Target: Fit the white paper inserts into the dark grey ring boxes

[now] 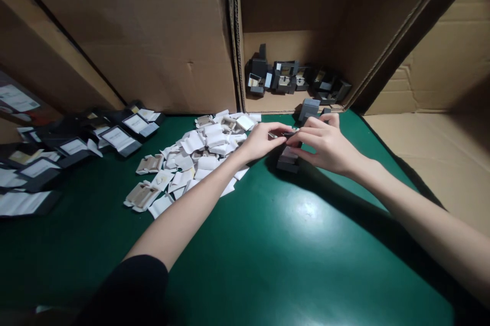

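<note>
My left hand [264, 140] and my right hand [325, 145] meet over the green table, fingertips almost touching. Both are closed around a small, thin dark piece [290, 135], mostly covered by the fingers, so its kind cannot be told. Directly beneath them, a small dark box [288, 164] with a paler top sits on the table. Just behind my right hand stands a small grey box [309, 109]. To the left of my left hand lies a heap of white folded card pieces [209, 140], some with brown inner sides.
Dark open boxes with white labelled panels [120, 138] crowd the table's left side. Several dark open boxes [285, 77] stand inside an open cardboard carton [293, 40] at the back. Cardboard walls [153, 35] border the green table [268, 259], and more cardboard [440, 147] lies right.
</note>
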The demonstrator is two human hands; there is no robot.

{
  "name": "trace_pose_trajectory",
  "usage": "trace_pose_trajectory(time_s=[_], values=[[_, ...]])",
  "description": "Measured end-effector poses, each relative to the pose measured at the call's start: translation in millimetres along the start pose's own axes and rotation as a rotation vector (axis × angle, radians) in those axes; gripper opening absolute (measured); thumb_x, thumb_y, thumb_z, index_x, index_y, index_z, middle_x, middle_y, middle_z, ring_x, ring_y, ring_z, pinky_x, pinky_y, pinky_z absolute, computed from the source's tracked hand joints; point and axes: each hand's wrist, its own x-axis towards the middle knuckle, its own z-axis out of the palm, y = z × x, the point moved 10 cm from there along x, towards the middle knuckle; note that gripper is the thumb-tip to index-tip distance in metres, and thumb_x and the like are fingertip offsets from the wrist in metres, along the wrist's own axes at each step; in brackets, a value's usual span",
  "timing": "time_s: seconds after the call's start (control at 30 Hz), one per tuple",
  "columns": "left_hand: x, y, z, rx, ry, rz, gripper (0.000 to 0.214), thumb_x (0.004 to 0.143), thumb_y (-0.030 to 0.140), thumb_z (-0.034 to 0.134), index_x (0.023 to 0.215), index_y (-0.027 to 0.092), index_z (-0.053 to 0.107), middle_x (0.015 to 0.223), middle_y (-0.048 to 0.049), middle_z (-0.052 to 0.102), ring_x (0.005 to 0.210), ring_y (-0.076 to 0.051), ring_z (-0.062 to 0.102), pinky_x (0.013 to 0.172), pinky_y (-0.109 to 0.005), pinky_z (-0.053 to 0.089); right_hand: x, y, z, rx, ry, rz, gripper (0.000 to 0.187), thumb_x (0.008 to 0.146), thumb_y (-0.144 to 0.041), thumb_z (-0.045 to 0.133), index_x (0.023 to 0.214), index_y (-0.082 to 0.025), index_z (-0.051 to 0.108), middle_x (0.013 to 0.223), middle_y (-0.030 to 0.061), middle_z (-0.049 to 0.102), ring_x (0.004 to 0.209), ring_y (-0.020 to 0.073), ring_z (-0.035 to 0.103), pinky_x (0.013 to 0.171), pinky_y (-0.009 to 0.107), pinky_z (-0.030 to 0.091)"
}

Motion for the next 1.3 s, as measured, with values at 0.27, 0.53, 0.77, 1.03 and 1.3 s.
trace_pose_trajectory(time_s=[0.27, 0.53, 0.77, 1.03, 1.3], values=[[-0.2, 0.2, -0.1, -0.002, 0.006, 0.006, 0.023, 0.081, 0.013, 0.058, 0.102, 0.015, 0.067, 0.108, -0.0065, 0.068, 0.098, -0.018, 0.064, 0.085, -0.03, 0.052, 0.1, -3.5, 2.6, -0.097, 0.009, -0.008, 0.021, 0.093, -0.021, 0.045, 0.083, -0.021, 0.064, 0.078, 0.0026, 0.068, 0.08, 0.0183, 0.051, 0.08, 0.039, 0.028], [-0.2, 2.2, 10.8, -0.068, -0.112, 0.044, 0.047, 0.066, 0.0, 0.046, 0.11, 0.013, 0.058, 0.114, -0.0091, 0.062, 0.101, -0.019, 0.062, 0.081, -0.028, 0.052, -3.6, -15.0, 5.3, -0.248, 0.082, -0.068, 0.024, 0.092, -0.014, 0.044, 0.082, -0.02, 0.065, 0.079, 0.0034, 0.067, 0.076, 0.0177, 0.046, 0.08, 0.037, 0.028], [-4.5, 10.6, 22.5, 0.009, -0.238, 0.077, 0.064, 0.069, 0.011, 0.058, 0.131, 0.02, 0.042, 0.133, -0.0095, 0.048, 0.121, -0.025, 0.05, 0.09, -0.033, 0.05, -6.8, -15.2, 3.9, -0.254, 0.16, -0.098, 0.024, 0.094, -0.02, 0.045, 0.08, -0.02, 0.064, 0.079, 0.0028, 0.067, 0.075, 0.0169, 0.045, 0.075, 0.035, 0.028], [-5.9, 10.4, 32.0, 0.234, -0.268, 0.041, 0.073, 0.067, 0.019, 0.07, 0.133, 0.018, 0.039, 0.136, -0.0108, 0.046, 0.125, -0.029, 0.045, 0.103, -0.042, 0.041, -6.6, -24.8, 2.5, -0.226, 0.178, -0.164, 0.022, 0.093, -0.018, 0.045, 0.08, -0.019, 0.063, 0.08, 0.003, 0.066, 0.076, 0.0159, 0.047, 0.072, 0.033, 0.032], [-7.5, 7.5, 30.2, 0.273, -0.248, -0.007, 0.065, 0.07, 0.011, 0.064, 0.131, 0.022, 0.041, 0.121, -0.0077, 0.058, 0.117, -0.027, 0.052, 0.095, -0.04, 0.045, -14.6, -29.8, -1.8, -0.101, 0.236, -0.266, 0.015, 0.087, -0.017, 0.05, 0.085, -0.02, 0.065, 0.108, 0.0099, 0.065, 0.093, 0.0207, 0.052, 0.07, 0.035, 0.04]])
